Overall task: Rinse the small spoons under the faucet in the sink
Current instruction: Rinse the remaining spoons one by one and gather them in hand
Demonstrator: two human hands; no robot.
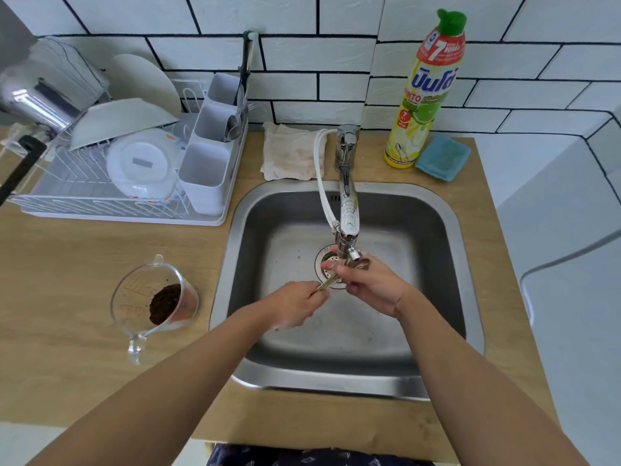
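Observation:
Both hands are over the steel sink point(255, 210), just below the chrome faucet point(347, 210) spout. My left hand point(292, 306) pinches the handle ends of the small gold spoons point(327, 282). My right hand point(371, 285) closes around their bowl ends right under the spout, where one spoon bowl point(363, 263) pokes out past the fingers. The drain strainer point(328, 264) lies directly beneath. Whether water is running I cannot tell.
A clear measuring jug point(154, 301) with dark grounds stands on the wooden counter left of the sink. A dish rack point(111, 169) with plates and a cutlery caddy sits further back. Behind the sink are a cloth point(294, 153), a dish-soap bottle point(426, 92) and a blue sponge point(443, 158).

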